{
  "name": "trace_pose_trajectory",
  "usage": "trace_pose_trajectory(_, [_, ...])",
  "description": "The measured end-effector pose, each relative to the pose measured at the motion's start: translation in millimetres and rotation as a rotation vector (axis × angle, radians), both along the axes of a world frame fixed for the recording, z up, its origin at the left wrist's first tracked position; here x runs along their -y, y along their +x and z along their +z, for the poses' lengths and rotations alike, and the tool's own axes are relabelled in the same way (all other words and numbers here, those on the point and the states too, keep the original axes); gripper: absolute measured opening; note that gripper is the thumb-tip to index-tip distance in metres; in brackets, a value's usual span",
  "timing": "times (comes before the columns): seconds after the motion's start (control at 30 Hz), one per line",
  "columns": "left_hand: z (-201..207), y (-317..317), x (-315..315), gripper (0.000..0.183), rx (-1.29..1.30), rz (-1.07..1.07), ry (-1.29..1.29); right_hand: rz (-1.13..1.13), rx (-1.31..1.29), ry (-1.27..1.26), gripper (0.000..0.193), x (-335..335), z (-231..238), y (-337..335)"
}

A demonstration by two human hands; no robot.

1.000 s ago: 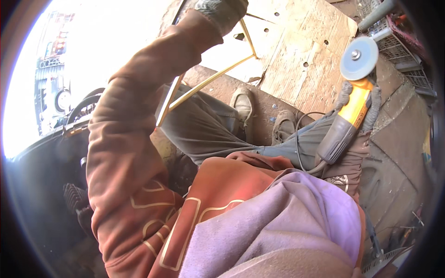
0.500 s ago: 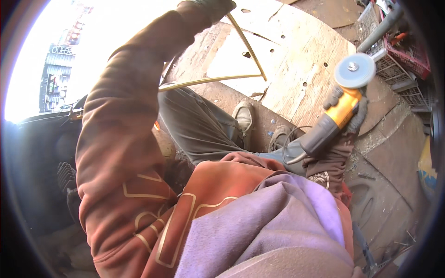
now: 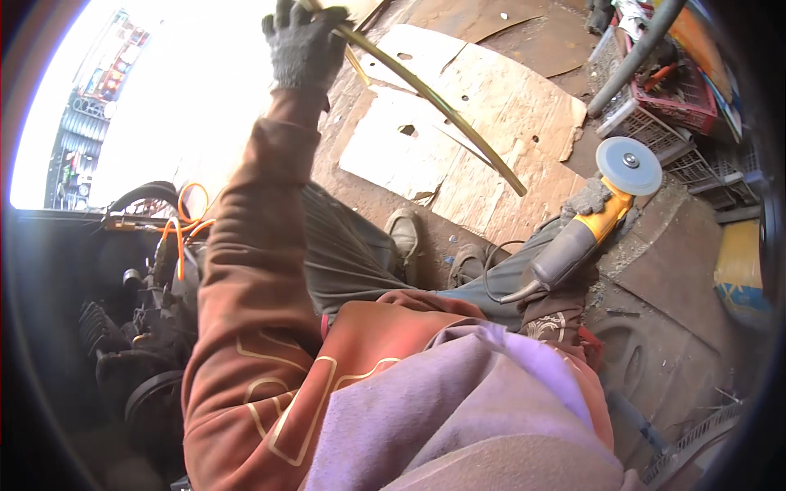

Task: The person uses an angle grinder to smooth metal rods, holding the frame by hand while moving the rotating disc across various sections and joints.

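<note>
Raised at the top, my gloved left hand (image 3: 301, 49) is closed on a thin gold-coloured metal frame (image 3: 446, 109). One straight bar of it slants down to the right, and a shorter piece shows behind, below the fingers. In my gloved right hand (image 3: 591, 199), over my right thigh, is a yellow and grey angle grinder (image 3: 565, 250). Its pale round disc (image 3: 618, 172) faces up and stands apart from the frame. A dark cord leaves the grinder's rear end. Whether the disc turns I cannot tell.
Worn cardboard sheets (image 3: 524, 106) with holes lie on the dirty floor ahead of my shoes (image 3: 404, 237). At right stand plastic crates (image 3: 679, 102) with a grey pipe (image 3: 634, 65) across them. Dark machinery with an orange hose (image 3: 178, 237) is at left.
My left hand has moved left and come further into view. The metal frame has turned, its corner no longer pointing toward me. The grinder has shifted slightly left and down in view.
</note>
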State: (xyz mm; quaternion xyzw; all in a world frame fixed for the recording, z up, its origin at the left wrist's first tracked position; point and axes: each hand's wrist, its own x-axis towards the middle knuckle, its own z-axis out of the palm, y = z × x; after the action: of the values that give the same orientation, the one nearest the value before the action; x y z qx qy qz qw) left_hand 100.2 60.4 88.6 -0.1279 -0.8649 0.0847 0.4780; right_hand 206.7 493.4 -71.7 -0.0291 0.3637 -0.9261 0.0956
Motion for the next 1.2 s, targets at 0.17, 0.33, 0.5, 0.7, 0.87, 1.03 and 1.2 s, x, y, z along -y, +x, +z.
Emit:
trace_pose_trajectory(0.17, [-39, -19, 32, 0.018, -0.036, -0.191, 0.406, 0.0, 0.027, -0.006, 0.068, 3, -3, 14])
trace_pose_trajectory(0.33, [-52, -38, 50, 0.017, 0.299, -0.271, 0.642, -0.03, 0.037, 0.002, 0.068, -3, 1, 24])
trace_pose_trajectory(0.5, [-46, -19, 12, 0.026, 0.544, -0.751, 1.247, -0.047, 0.032, 0.037, 0.068, -11, 10, 25])
trace_pose_trajectory(0.7, [-46, -1, -21, 0.013, 0.477, -0.516, 1.159, 0.004, 0.03, 0.003, 0.068, 3, -5, 20])
trace_pose_trajectory(0.87, [-35, 6, -29, 0.012, 0.593, -0.404, 0.842, 0.03, -0.02, -0.039, 0.068, 2, -11, 6])
trace_pose_trajectory(1.03, [-42, -13, -3, 0.011, 0.481, -0.677, 0.894, 0.066, -0.076, -0.08, 0.068, 8, -13, -8])
trace_pose_trajectory(1.2, [-33, -5, -3, 0.015, 0.744, -0.734, 1.201, 0.1, -0.113, -0.1, 0.068, 10, -14, -20])
